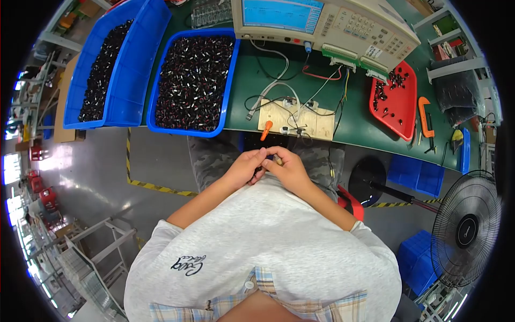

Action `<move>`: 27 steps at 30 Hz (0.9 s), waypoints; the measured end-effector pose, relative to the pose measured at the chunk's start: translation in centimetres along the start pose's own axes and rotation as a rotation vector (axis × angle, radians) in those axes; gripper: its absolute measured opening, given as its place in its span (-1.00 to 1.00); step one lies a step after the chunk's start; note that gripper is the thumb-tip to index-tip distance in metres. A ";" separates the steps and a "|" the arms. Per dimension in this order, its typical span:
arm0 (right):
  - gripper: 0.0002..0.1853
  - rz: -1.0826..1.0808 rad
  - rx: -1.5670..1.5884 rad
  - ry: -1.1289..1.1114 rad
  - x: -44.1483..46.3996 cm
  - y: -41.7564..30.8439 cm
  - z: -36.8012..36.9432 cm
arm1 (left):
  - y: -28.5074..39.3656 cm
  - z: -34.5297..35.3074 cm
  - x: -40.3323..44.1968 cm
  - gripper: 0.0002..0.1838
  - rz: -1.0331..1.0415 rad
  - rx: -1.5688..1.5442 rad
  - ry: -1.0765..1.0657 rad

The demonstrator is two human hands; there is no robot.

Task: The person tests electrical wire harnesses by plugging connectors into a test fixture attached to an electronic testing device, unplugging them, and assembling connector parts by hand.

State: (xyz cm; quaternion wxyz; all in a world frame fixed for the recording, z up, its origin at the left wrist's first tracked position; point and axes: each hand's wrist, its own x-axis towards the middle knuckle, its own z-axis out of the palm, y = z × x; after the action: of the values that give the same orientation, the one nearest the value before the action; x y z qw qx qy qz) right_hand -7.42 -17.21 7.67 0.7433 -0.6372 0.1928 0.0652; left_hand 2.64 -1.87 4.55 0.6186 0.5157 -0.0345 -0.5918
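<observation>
My left hand and my right hand meet in front of my shirt, just below the bench edge. The fingers of both are curled together around something small and dark, mostly hidden between them. Just above them, an orange-handled clip or tool sticks out over the front edge of a wooden board. Wires and small connectors lie on that board. Left of it stands a blue tray filled with small dark parts with shiny ends.
A deeper blue bin with similar parts stands at the far left. Behind the board is a measuring instrument with a screen. A red tray and an orange clamp lie right. A fan stands at the lower right.
</observation>
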 end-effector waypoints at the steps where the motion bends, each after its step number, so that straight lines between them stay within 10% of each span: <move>1: -0.76 -0.025 -0.008 0.025 -0.2 -0.3 0.3 | 0.3 0.4 -0.4 -0.51 0.015 -0.014 0.019; 13: -0.70 -0.061 -0.301 0.081 -0.4 -1.9 0.0 | 0.0 -0.4 -0.4 -0.74 0.022 -0.306 0.044; 16: -0.60 -0.068 0.070 0.015 -0.2 -0.3 -0.1 | -0.1 -0.8 -0.3 -0.76 0.025 -0.301 -0.007; 27: -0.45 0.102 -0.016 -0.306 0.1 -1.1 -2.6 | 0.2 -0.8 -0.6 -0.79 0.140 0.154 0.115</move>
State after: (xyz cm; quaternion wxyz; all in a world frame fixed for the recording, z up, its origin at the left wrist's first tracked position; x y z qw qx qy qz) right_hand -7.51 -19.92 8.34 0.7546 -0.6153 0.1089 0.2005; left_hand 3.08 -0.96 4.65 0.6177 0.5912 -0.0804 -0.5123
